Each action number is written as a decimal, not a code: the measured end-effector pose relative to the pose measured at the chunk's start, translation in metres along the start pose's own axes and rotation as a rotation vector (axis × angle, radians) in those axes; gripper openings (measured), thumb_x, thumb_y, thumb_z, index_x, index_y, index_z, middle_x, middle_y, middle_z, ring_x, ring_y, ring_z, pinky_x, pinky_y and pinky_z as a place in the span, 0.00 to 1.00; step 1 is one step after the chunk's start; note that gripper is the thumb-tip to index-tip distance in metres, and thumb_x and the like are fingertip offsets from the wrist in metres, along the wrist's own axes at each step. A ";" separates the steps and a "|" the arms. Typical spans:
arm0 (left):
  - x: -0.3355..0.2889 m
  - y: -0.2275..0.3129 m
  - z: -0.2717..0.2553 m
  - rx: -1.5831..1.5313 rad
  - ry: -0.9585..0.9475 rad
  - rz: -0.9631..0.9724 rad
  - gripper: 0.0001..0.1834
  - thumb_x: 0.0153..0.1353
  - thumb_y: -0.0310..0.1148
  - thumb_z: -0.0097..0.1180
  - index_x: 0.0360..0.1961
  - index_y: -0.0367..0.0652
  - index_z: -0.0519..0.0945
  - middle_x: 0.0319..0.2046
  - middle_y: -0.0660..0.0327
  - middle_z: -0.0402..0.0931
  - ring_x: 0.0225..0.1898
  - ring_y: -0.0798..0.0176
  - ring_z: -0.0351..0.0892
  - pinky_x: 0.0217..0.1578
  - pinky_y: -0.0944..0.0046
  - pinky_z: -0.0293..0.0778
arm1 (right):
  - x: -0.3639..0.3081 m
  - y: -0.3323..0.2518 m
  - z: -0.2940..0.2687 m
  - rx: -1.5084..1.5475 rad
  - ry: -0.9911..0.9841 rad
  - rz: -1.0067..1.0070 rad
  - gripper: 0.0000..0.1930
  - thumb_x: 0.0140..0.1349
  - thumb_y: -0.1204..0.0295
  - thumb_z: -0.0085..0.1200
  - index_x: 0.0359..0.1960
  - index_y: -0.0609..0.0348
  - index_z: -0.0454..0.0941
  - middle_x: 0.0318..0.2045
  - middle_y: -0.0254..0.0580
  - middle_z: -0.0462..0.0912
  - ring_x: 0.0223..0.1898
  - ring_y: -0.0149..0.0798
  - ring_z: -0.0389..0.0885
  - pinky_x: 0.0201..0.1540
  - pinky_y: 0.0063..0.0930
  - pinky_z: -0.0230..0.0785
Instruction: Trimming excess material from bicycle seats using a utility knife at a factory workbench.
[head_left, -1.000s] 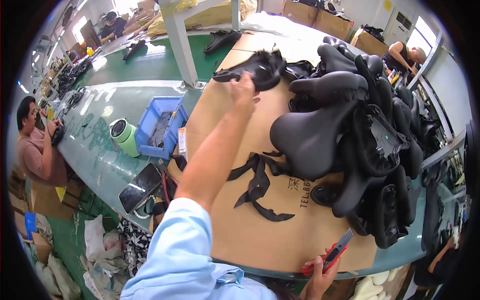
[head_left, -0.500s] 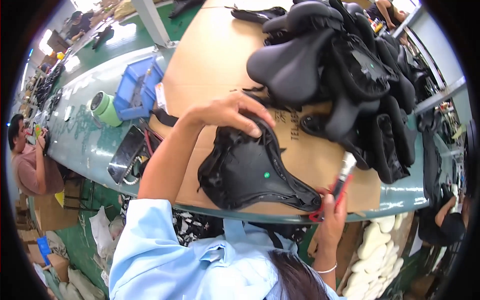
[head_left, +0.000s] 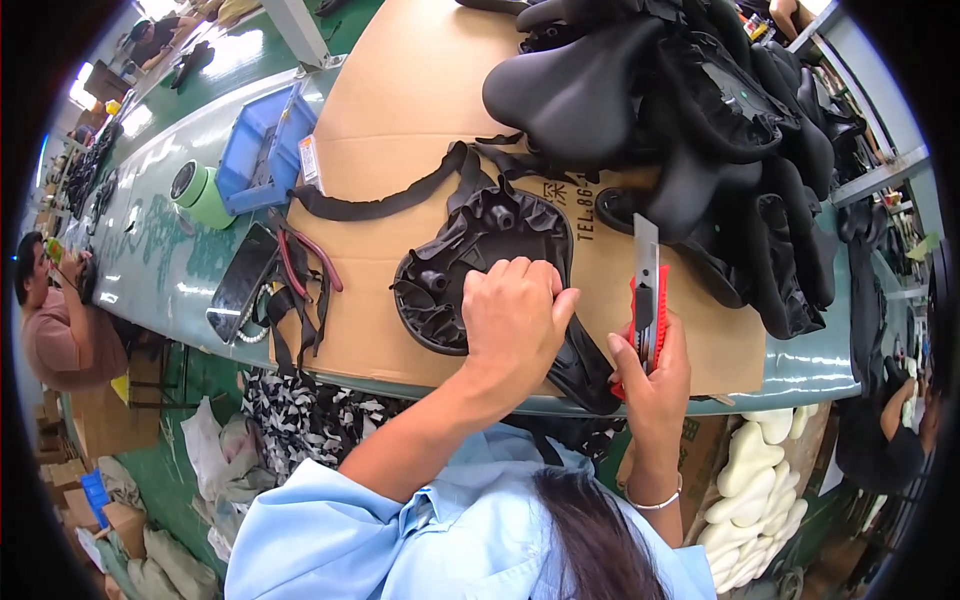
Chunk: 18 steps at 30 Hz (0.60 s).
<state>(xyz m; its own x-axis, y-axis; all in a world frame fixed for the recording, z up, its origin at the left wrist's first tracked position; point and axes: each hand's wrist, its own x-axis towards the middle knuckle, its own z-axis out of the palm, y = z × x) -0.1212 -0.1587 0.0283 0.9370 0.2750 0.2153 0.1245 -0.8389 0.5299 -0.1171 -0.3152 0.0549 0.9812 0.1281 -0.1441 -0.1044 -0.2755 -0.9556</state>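
A black bicycle saddle lies upside down on a cardboard sheet, its ribbed hollow underside showing and its nose pointing toward the near right. My left hand is closed over the saddle's middle, fingers curled and thumb at the right edge; what its fingertips grip is hidden. A red utility knife stands upright in my right hand, its wide blade out and pointing away from me, just right of the saddle nose. From the saddle's far side, a black fabric strip runs leftward over the cardboard.
Black saddles are heaped at the far right. To the left are pliers, a phone, a green container and a blue bin. Pale saddle-shaped pads lie below the table's right edge. A person sits at the left.
My left hand moved from the saddle's far edge onto its middle. The smooth inner panel with a green dot gave way to the ribbed underside. The knife turned more upright; the strip shows longer.
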 end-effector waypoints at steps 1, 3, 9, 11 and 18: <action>-0.004 0.000 0.002 -0.107 0.060 -0.031 0.12 0.48 0.39 0.67 0.23 0.43 0.78 0.23 0.60 0.75 0.31 0.58 0.75 0.36 0.56 0.64 | -0.002 0.003 -0.002 -0.126 0.003 -0.063 0.17 0.61 0.72 0.57 0.51 0.64 0.70 0.30 0.38 0.78 0.25 0.29 0.74 0.32 0.23 0.70; -0.007 -0.001 0.001 -0.204 0.088 -0.082 0.10 0.49 0.36 0.65 0.23 0.42 0.77 0.22 0.61 0.75 0.31 0.57 0.75 0.36 0.57 0.65 | -0.002 0.009 -0.005 -0.253 -0.001 -0.125 0.20 0.62 0.71 0.57 0.53 0.64 0.70 0.29 0.39 0.78 0.25 0.31 0.74 0.33 0.25 0.71; -0.013 -0.009 -0.008 -0.561 0.105 -0.221 0.06 0.47 0.27 0.63 0.21 0.37 0.78 0.20 0.64 0.73 0.22 0.71 0.67 0.26 0.69 0.65 | 0.010 0.010 -0.010 -0.412 -0.153 -0.621 0.26 0.58 0.77 0.58 0.61 0.59 0.70 0.34 0.49 0.82 0.28 0.42 0.78 0.37 0.30 0.72; -0.016 -0.010 -0.007 -0.625 0.115 -0.244 0.05 0.47 0.26 0.63 0.21 0.37 0.78 0.20 0.65 0.72 0.21 0.73 0.66 0.24 0.71 0.64 | 0.015 0.007 -0.010 -0.533 -0.272 -0.529 0.26 0.56 0.79 0.59 0.59 0.56 0.73 0.37 0.51 0.84 0.30 0.41 0.81 0.39 0.29 0.73; -0.019 -0.012 -0.014 -0.696 0.102 -0.204 0.07 0.46 0.26 0.63 0.19 0.39 0.76 0.16 0.64 0.71 0.22 0.67 0.69 0.28 0.66 0.65 | 0.007 0.016 -0.032 -0.309 -0.366 -0.346 0.27 0.56 0.80 0.58 0.59 0.52 0.73 0.34 0.52 0.83 0.26 0.40 0.79 0.35 0.31 0.72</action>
<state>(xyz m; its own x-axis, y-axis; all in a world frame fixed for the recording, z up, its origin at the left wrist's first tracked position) -0.1452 -0.1470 0.0291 0.8780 0.4650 0.1138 0.0255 -0.2827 0.9589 -0.1071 -0.3491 0.0464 0.8243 0.5653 0.0311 0.3180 -0.4168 -0.8515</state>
